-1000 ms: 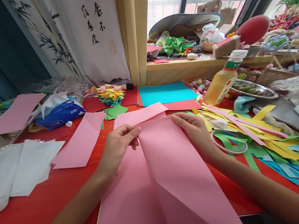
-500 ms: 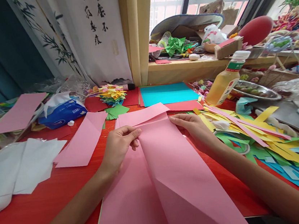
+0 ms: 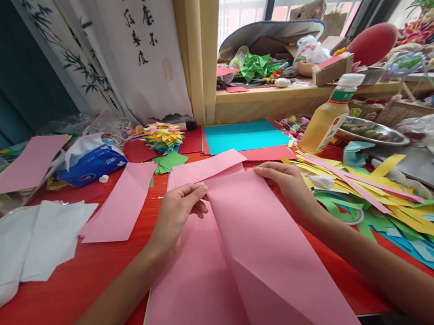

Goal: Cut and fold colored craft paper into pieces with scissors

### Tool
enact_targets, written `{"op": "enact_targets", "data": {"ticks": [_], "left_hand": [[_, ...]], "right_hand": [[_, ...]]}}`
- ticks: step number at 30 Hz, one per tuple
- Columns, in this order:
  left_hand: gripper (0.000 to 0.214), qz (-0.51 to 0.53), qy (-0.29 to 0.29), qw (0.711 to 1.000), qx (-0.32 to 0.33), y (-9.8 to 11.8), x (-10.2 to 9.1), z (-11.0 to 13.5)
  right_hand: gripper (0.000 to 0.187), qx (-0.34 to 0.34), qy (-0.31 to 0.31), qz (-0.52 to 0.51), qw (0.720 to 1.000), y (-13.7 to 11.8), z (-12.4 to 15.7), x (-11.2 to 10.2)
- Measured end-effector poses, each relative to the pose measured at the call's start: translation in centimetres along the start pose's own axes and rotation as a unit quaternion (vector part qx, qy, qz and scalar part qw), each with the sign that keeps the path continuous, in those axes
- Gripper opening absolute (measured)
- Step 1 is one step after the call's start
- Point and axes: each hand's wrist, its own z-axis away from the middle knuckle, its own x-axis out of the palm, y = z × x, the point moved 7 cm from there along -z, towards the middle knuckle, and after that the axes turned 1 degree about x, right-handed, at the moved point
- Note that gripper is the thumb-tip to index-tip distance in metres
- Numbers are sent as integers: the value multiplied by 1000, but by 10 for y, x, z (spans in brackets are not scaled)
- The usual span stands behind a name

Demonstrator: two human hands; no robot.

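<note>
My left hand (image 3: 176, 215) pinches the far left corner of a long pink paper sheet (image 3: 267, 251), thumb and fingers closed on its edge. My right hand (image 3: 289, 185) grips the far right corner of the same sheet, fingers curled over it. The sheet runs from my hands toward me, over the table's near edge, with a diagonal crease low down. It lies on other pink sheets (image 3: 192, 281) spread on the red table (image 3: 60, 303).
A pile of cut paper strips (image 3: 387, 199) lies right of my right hand, with a tape roll (image 3: 335, 203) and a yellow bottle (image 3: 326, 120). Left lie a folded pink sheet (image 3: 121, 203), white paper (image 3: 25, 249) and a tissue pack (image 3: 90, 162). A cyan sheet (image 3: 243, 135) lies behind.
Both hands have shifted the top pink sheet slightly to the right and away from me; the grip on its far corners is unchanged.
</note>
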Motion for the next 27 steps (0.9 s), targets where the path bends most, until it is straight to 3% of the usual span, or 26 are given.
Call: {"op": "enact_targets", "data": {"ticks": [6, 9, 12, 14, 18, 23, 27], "left_hand": [[18, -33, 18, 999, 26, 5, -2, -1], [19, -51, 26, 998, 34, 7, -3, -1], [18, -60, 36, 997, 31, 7, -4, -2], [18, -66, 39, 997, 28, 7, -4, -2], [18, -90, 35, 995, 30, 9, -2, -1], [21, -116, 22, 992, 36, 10, -1, 0], [25, -128, 22, 990, 48, 10, -4, 0]], "right_hand": [[17, 15, -18, 119, 993, -6, 0, 3], [17, -14, -31, 188, 982, -15, -5, 3], [14, -51, -71, 272, 958, -24, -15, 5], [11, -70, -100, 353, 928, -29, -22, 9], [15, -153, -138, 475, 856, -43, -30, 36], [19, -177, -256, 501, 808, -37, -28, 90], [20, -209, -217, 532, 791, -35, -29, 104]]}}
